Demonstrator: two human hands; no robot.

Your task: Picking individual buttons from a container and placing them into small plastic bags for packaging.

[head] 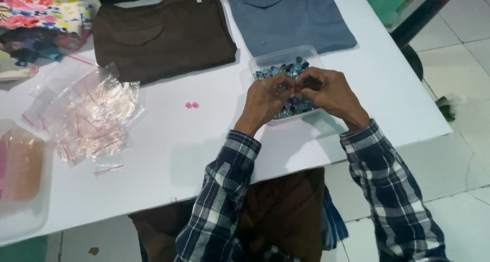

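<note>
My left hand (266, 100) and my right hand (327, 92) meet fingertip to fingertip over a clear plastic tray (278, 58) filled with several small blue, purple and green buttons (288, 69). The fingers of both hands pinch something small and dark between them; it is too small to name. Two pink buttons (192, 105) lie side by side on the white table (168, 155), left of my left hand. Both sleeves are dark plaid.
A folded brown garment (163, 35) and a folded blue-grey garment (288, 17) lie at the far side. A heap of small clear zip bags (92, 116) sits at left, floral fabric (43, 12) at far left, a clear container (20, 175) at the near left edge.
</note>
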